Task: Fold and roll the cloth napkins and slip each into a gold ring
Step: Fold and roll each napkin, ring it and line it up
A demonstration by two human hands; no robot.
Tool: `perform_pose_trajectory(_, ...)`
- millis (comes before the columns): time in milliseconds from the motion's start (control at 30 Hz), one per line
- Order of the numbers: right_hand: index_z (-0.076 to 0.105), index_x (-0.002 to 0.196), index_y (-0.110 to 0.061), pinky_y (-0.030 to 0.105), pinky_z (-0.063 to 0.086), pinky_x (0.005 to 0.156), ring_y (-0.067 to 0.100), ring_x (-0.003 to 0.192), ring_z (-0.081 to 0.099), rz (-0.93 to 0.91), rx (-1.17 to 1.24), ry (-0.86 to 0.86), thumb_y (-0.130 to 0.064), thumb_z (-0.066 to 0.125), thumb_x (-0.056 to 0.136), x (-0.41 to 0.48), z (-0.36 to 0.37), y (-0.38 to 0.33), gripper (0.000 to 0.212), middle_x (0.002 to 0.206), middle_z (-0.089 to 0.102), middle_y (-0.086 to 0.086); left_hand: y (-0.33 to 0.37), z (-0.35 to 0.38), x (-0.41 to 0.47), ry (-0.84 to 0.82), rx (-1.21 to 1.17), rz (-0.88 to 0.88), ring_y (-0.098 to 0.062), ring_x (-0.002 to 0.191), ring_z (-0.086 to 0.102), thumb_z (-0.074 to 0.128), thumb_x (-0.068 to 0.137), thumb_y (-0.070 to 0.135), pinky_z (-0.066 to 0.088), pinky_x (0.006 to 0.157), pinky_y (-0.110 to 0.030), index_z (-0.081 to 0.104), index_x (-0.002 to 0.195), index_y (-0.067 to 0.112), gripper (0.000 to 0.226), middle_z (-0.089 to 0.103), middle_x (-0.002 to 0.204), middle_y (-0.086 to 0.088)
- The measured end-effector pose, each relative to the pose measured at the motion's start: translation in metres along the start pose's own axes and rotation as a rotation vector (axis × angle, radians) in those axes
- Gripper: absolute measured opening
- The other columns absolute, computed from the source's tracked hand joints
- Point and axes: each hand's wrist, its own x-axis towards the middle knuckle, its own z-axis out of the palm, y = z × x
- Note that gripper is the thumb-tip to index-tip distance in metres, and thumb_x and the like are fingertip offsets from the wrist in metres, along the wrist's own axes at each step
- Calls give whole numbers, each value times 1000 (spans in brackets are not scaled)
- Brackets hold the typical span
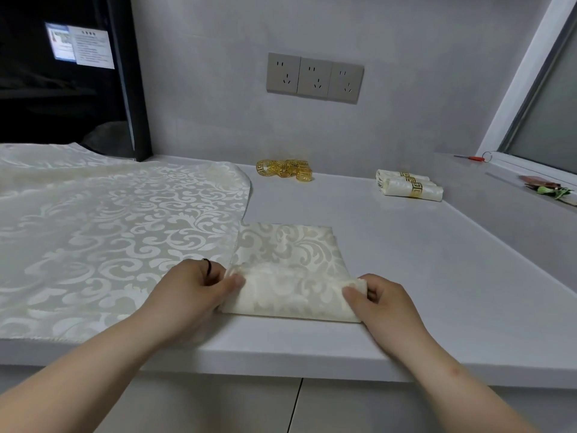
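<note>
A cream damask napkin (290, 260), folded into a narrow strip, lies on the grey counter near its front edge. Its near end is turned up into the start of a roll. My left hand (193, 285) pinches the roll's left end and my right hand (379, 296) pinches its right end. Several gold rings (285, 169) lie in a small heap at the back by the wall. Two rolled napkins (409, 185), each in a gold ring, lie side by side at the back right.
A stack of unfolded cream napkins (103, 226) covers the counter's left side. Wall sockets (314, 77) sit above the rings. A window sill (512, 170) on the right carries a red-handled tool (471, 157) and some leaves (552, 192). A dark appliance (68, 73) stands at the back left.
</note>
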Motion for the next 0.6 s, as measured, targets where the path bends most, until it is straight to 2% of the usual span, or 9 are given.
perform_pose_trajectory(67,50,74,1,26,27,56,16,60,36,-4,-96,0,-21,54,87,2,4,2,26,66,43,4,-3,0,4,3,84,4,-10,36,30,64,83,27,25,49,-27,35,46,15,49,35,35,6)
perform_pose_trajectory(133,48,72,-6,28,27,57,15,60,35,-5,-173,-8,-24,54,87,3,5,0,24,65,41,1,-4,-1,5,-2,162,20,-9,39,35,65,82,28,27,49,-24,35,43,17,50,37,34,8)
perform_pose_trajectory(233,45,69,-14,25,29,56,12,58,36,1,-253,-19,-27,54,87,6,4,-3,24,63,41,-4,-5,-3,5,9,246,43,-7,45,39,66,79,30,32,50,-17,35,47,17,47,40,36,10)
perform_pose_trajectory(333,39,68,-26,18,29,53,7,55,37,-16,-294,-29,-27,53,88,5,4,-5,25,61,40,-9,-2,-5,6,-20,345,101,-2,54,46,68,76,37,32,54,-13,41,52,21,40,49,44,19)
perform_pose_trajectory(400,37,77,-26,17,30,53,6,57,38,-51,-316,-29,-26,52,89,3,4,-5,19,65,40,-10,1,-4,5,2,446,236,-8,51,45,63,67,45,27,53,-14,39,57,27,33,47,46,12)
perform_pose_trajectory(433,36,85,-25,16,31,54,4,60,39,-79,-329,-20,-25,52,89,3,3,-4,17,69,39,-11,-1,-5,6,47,516,354,-7,49,40,61,60,46,26,54,-12,37,62,29,30,42,49,14)
perform_pose_trajectory(467,33,92,-25,15,33,58,3,66,40,-102,-345,-17,-24,55,88,3,3,-4,22,76,38,-14,-4,-5,7,75,552,475,-4,53,40,61,56,45,28,58,-10,38,69,31,31,40,61,19)
perform_pose_trajectory(533,35,101,-27,11,31,66,1,83,40,-202,-427,26,-21,64,83,4,1,-2,35,93,34,-16,-7,-5,9,24,554,661,-6,72,45,60,62,39,34,73,-14,45,83,29,28,44,85,16)
perform_pose_trajectory(600,53,91,-20,8,30,69,6,88,42,-435,-556,104,-14,72,71,7,1,2,29,95,44,-9,-8,-7,11,-89,568,828,-7,83,49,51,80,36,31,81,-9,58,85,25,15,56,92,11)
